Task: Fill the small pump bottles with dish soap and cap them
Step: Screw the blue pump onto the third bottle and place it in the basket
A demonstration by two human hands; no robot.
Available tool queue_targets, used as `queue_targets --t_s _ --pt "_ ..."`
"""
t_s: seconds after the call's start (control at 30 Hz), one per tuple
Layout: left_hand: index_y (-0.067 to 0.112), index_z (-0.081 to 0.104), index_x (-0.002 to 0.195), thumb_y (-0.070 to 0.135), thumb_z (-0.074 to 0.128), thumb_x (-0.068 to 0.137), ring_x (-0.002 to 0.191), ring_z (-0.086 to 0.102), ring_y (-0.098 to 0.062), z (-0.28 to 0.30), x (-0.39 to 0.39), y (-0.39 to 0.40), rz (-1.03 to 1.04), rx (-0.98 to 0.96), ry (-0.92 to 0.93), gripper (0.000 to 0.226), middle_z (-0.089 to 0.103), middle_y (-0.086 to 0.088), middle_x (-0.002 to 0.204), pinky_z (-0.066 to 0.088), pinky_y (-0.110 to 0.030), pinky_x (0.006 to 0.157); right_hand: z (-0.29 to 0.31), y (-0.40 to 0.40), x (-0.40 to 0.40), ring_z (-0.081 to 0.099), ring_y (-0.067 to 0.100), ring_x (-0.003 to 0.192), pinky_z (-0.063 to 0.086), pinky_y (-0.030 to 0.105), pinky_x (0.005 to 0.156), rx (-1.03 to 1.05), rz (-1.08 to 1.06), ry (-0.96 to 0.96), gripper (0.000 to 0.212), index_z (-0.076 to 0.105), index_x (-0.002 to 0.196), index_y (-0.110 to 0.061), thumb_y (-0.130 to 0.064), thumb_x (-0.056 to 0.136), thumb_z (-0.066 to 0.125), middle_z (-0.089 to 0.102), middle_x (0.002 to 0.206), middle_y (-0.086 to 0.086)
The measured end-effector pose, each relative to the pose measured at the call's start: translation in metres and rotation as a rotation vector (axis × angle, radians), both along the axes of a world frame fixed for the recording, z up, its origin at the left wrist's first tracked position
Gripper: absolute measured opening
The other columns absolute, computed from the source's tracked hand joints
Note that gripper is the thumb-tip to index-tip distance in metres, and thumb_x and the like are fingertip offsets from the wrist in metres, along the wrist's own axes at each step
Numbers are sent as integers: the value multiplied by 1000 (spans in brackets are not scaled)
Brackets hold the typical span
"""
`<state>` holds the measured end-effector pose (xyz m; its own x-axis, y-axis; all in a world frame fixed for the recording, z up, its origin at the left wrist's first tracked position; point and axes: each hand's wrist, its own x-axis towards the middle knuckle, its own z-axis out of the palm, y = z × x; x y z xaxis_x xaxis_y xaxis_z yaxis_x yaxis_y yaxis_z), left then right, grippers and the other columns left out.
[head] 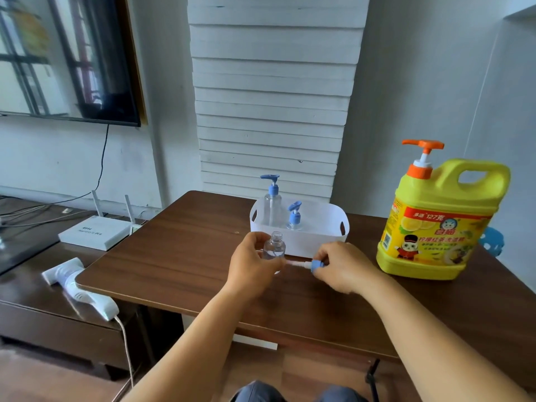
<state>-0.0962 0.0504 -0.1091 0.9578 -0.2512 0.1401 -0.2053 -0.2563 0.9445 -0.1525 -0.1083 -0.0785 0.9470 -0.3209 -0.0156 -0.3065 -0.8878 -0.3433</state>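
My left hand (251,264) grips a small clear bottle (275,246) with an open neck, upright above the brown table (174,256). My right hand (342,266) holds its blue pump cap (314,265) sideways, the white tube pointing left toward the bottle. A large yellow dish soap jug (435,221) with an orange pump stands at the right. Behind my hands a white basket (316,242) holds a tall clear pump bottle (271,206) and a short one (295,217), both with blue pumps on.
A white router (94,232) and a white power strip (78,288) lie on the dark low cabinet to the left. A TV hangs on the wall at upper left. A blue object (491,239) shows behind the jug.
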Motion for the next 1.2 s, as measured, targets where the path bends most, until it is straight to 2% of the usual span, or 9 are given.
queue_targets --t_s 0.1,0.27,0.47,0.57,0.7,0.83,1.03,1.13,1.2 --pt "23 52 110 14 74 74 80 62 -4 -1 1 -3 8 -29 17 43 64 8 93 45 -5 51 18 -7 -2 59 19 80 43 24 60 48 -8 -80 11 65 93 -20 -25 83 63 64 88 0" --pt "26 51 103 12 73 73 85 61 -11 -7 -4 -15 -38 38 37 40 61 6 95 51 -22 69 32 -7 -2 58 15 76 44 22 60 208 -5 -267 9 62 90 -23 -24 80 63 62 83 -5" --pt "24 47 120 21 77 72 96 59 -12 -7 -7 -18 -70 106 10 56 59 4 112 46 -18 72 29 -3 -1 51 7 61 36 19 50 256 20 -295 11 65 93 -23 -27 84 61 59 75 -8" --pt "26 41 130 25 76 74 101 57 -10 1 -8 -14 -35 45 -100 66 54 7 115 45 -18 76 29 -4 -1 49 6 59 37 19 51 258 19 -298 13 66 94 -21 -28 84 62 59 75 -7" --pt "29 57 121 19 68 82 100 52 -5 14 -5 -11 -7 66 -338 42 58 13 112 38 -15 80 34 -2 -2 49 6 61 36 18 52 318 64 -295 15 68 93 -20 -31 84 65 58 74 -8" --pt "26 71 93 23 68 82 91 55 -5 22 2 -9 40 62 -430 11 60 21 83 36 -5 73 41 2 1 52 10 71 41 21 60 470 91 -346 16 70 85 -17 -32 81 67 63 81 1" --pt "24 70 91 26 66 84 82 54 8 31 9 -12 31 -57 -305 8 64 17 87 36 4 69 46 8 7 64 14 86 47 17 72 873 101 -500 14 70 86 -17 -19 75 77 69 92 4" --pt "22 70 94 28 66 84 76 55 7 32 8 -14 26 -92 -228 12 65 16 87 41 -3 67 42 14 11 65 14 91 49 21 79 953 112 -541 16 69 88 -22 -16 75 77 71 95 2" --pt "20 70 96 28 66 84 80 58 1 31 7 -15 7 -105 -213 15 67 12 91 42 -10 73 40 18 13 65 3 81 49 17 75 968 125 -566 23 69 99 -21 -14 78 74 70 87 -5"
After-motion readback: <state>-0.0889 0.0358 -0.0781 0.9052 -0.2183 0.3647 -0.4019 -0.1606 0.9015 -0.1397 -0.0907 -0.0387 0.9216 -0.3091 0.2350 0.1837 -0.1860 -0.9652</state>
